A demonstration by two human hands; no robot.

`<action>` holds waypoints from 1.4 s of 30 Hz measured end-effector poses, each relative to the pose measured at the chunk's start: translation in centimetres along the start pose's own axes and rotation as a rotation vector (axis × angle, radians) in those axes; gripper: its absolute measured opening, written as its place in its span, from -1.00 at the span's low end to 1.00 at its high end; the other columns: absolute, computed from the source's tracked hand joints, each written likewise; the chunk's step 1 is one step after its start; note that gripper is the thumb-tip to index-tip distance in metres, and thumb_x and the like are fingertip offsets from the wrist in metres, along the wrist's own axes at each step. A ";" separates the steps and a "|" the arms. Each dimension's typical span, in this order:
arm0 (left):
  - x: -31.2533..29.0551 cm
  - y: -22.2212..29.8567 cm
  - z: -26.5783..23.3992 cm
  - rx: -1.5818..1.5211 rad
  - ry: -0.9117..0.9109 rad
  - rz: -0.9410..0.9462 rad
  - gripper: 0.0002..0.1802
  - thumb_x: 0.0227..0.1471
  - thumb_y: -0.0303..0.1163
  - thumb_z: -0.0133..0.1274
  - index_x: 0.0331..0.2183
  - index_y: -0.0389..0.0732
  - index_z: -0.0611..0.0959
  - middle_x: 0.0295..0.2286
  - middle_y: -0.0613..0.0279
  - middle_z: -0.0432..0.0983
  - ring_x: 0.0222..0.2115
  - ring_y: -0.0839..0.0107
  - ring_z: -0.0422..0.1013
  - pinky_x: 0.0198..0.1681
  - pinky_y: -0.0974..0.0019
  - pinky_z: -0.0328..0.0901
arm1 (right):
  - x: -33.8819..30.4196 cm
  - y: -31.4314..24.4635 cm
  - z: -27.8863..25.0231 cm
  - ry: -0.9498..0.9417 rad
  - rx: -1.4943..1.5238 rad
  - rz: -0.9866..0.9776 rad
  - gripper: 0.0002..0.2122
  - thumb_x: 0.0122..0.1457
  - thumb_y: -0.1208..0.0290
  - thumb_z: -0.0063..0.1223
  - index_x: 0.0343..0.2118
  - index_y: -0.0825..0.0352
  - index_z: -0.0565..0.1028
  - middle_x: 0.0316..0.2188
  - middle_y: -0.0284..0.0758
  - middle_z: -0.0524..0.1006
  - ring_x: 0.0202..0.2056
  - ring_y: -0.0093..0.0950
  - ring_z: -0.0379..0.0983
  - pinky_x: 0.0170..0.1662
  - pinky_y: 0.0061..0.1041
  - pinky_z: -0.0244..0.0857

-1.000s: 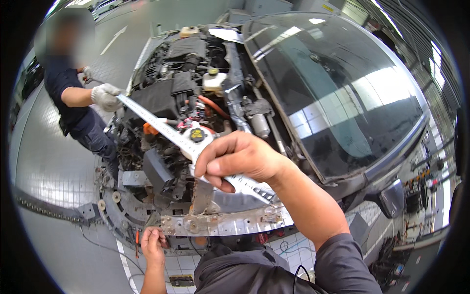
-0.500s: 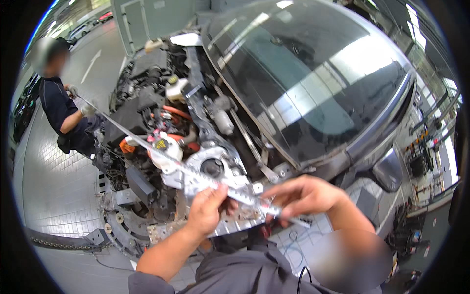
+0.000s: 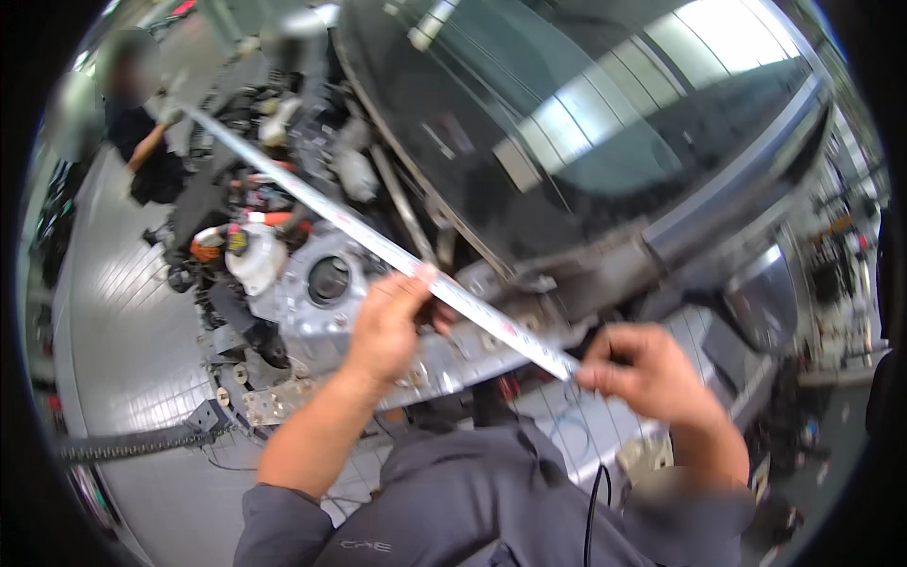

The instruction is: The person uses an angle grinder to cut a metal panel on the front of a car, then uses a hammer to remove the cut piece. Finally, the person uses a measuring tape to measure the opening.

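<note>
A long white measuring tape (image 3: 340, 222), with red marks and dark printing, runs slantwise across the open engine bay. My right hand (image 3: 638, 370) pinches its near end between thumb and fingers, to the right of the front structure. Farther along the strip, my left hand (image 3: 392, 326) grips it, thumb on top and fingers curled under. Beneath the tape lies a silver strut tower (image 3: 326, 283) with a round dark opening. At the far left a gloved hand of a co-worker (image 3: 151, 151) is at the other end of the tape; that grip is blurred.
Left of the strut tower are a white fluid reservoir (image 3: 257, 265) and orange hoses. The windshield (image 3: 586, 123) and a side mirror (image 3: 765, 302) are to the right. A black chain-like arm (image 3: 132, 446) reaches in low on the left. Tools and racks line the right side.
My right hand has moved right and up with the tape's end. The tape now lies higher and farther right over the bay. The view has shifted, and the co-worker appears higher up.
</note>
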State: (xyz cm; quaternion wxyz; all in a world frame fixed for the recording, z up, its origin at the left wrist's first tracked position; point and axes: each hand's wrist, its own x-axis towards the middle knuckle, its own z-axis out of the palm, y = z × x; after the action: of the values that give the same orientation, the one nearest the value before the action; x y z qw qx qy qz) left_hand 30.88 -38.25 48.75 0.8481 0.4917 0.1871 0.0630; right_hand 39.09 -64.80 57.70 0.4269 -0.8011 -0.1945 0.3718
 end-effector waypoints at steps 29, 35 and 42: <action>-5.1 -4.1 -11.8 0.442 -0.102 0.042 -0.70 0.22 -0.26 -0.05 -0.22 -0.30 0.60 -0.42 0.32 0.54 -0.41 0.60 0.42 -0.29 0.46 0.33 | -5.0 0.1 6.9 0.260 0.136 0.056 -0.83 0.19 0.49 -0.08 -0.55 0.33 0.39 -0.65 -0.41 0.42 -0.57 -0.62 0.32 -0.46 -0.63 0.18; -6.1 -5.2 -13.1 0.383 -0.078 0.040 -0.69 0.22 -0.25 -0.05 -0.22 -0.31 0.61 -0.43 0.33 0.53 -0.42 0.62 0.40 -0.30 0.46 0.34 | -5.3 1.9 8.9 0.134 0.143 0.134 -0.82 0.21 0.46 -0.06 -0.55 0.32 0.40 -0.65 -0.42 0.42 -0.56 -0.63 0.31 -0.44 -0.62 0.20; -5.9 -5.9 -12.9 0.384 -0.082 0.058 -0.69 0.22 -0.27 -0.05 -0.23 -0.32 0.61 -0.45 0.34 0.52 -0.42 0.63 0.40 -0.30 0.47 0.34 | -5.7 2.1 9.8 0.110 0.116 0.147 -0.82 0.18 0.48 -0.04 -0.57 0.33 0.40 -0.65 -0.42 0.43 -0.56 -0.64 0.32 -0.43 -0.62 0.22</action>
State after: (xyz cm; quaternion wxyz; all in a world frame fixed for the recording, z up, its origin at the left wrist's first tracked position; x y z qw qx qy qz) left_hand 20.10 -32.48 39.48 0.7435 0.6517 0.1468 0.0303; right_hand 27.95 -64.27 54.91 0.4540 -0.8065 -0.0895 0.3680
